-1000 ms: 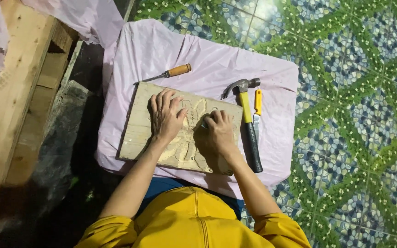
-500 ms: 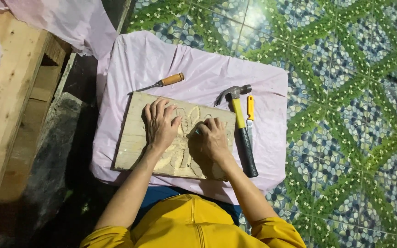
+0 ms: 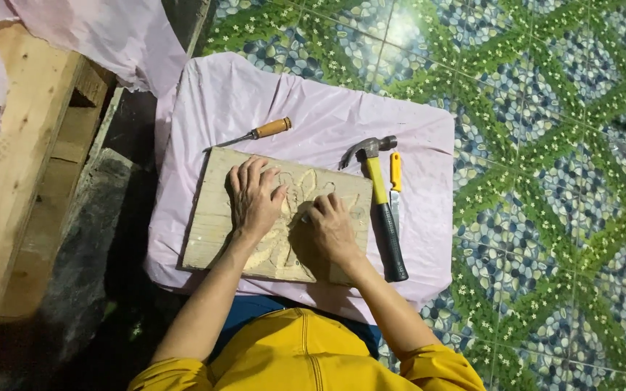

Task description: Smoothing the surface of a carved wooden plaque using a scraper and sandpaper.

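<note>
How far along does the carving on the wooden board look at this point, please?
Done: a flower outline is cut into the wooden board. In hand: the left hand presses the board flat; the right hand grips a small tool at the carving. Left: the board's left part is bare.

Home workspace: patterned floor tiles [image 3: 545, 145], hammer [image 3: 380, 195], carved board [image 3: 215, 217]

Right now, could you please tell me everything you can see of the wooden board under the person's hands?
The wooden board is a pale, rectangular plank lying flat and slightly askew on a pink sheet. A flower-like relief is carved into its middle, with pale shavings around it. The left hand rests flat on it; the right hand presses a small tool against the carving. A hammer lies beside its right edge.
</note>
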